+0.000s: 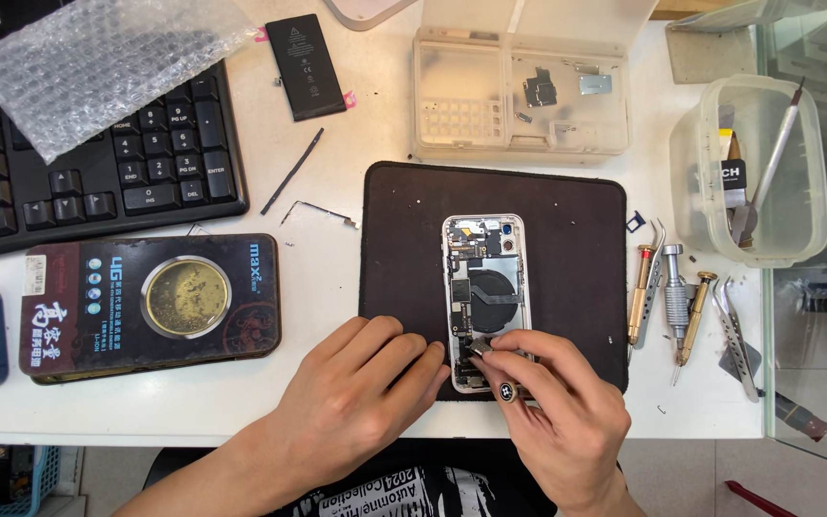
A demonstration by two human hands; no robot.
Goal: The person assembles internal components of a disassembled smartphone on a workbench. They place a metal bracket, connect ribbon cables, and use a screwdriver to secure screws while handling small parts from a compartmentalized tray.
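Note:
An opened phone (486, 278) with its back removed and inner parts showing lies on a dark work mat (567, 239). My left hand (356, 393) rests flat on the mat's near left edge, its fingers touching the phone's lower left side. My right hand (557, 402), with a ring on one finger, pinches a small dark part (479, 348) at the phone's lower end. The bottom of the phone is hidden under my fingers.
Screwdrivers and tweezers (677, 302) lie right of the mat, a clear tub of tools (753, 172) behind them. A parts tray (519, 96), a phone battery (306, 65), a black keyboard (98, 163), bubble wrap (98, 57) and a dark flat box (150, 302) fill the back and left.

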